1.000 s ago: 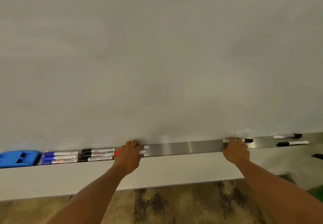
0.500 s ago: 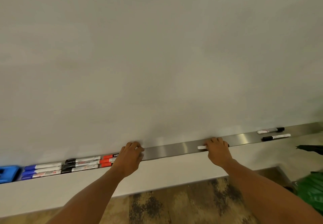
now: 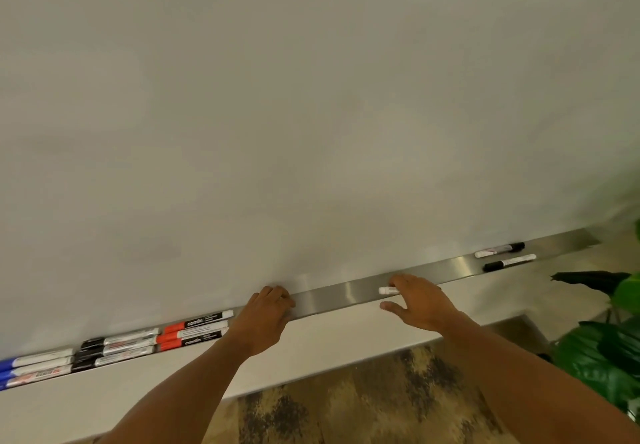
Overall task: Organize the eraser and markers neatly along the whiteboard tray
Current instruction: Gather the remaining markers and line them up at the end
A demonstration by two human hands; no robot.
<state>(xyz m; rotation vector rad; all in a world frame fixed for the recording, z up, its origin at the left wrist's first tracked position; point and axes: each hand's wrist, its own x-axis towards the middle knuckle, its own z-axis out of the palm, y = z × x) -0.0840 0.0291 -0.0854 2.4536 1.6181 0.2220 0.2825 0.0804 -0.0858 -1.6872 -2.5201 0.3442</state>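
Note:
A steel whiteboard tray (image 3: 332,296) runs from lower left to upper right. Blue markers (image 3: 38,365), black markers (image 3: 117,348) and red markers (image 3: 195,329) lie on it in stacked rows at the left. My left hand (image 3: 266,319) rests on the tray at the right ends of the red markers, fingers curled, with nothing seen in it. My right hand (image 3: 420,301) lies over a marker (image 3: 388,290); only its white end shows, and the thumb is spread below it. Two black-capped markers (image 3: 498,249) (image 3: 509,262) lie loose at the far right. The eraser is out of view.
The white board (image 3: 311,114) fills the upper view. A white ledge (image 3: 346,343) runs below the tray, with patterned carpet (image 3: 363,405) under it. A green leafy plant (image 3: 609,346) stands at the right edge.
The view has swung right, so the blue eraser has dropped out at the left. My left hand has come off the red markers. My right hand has slid its marker left along the tray.

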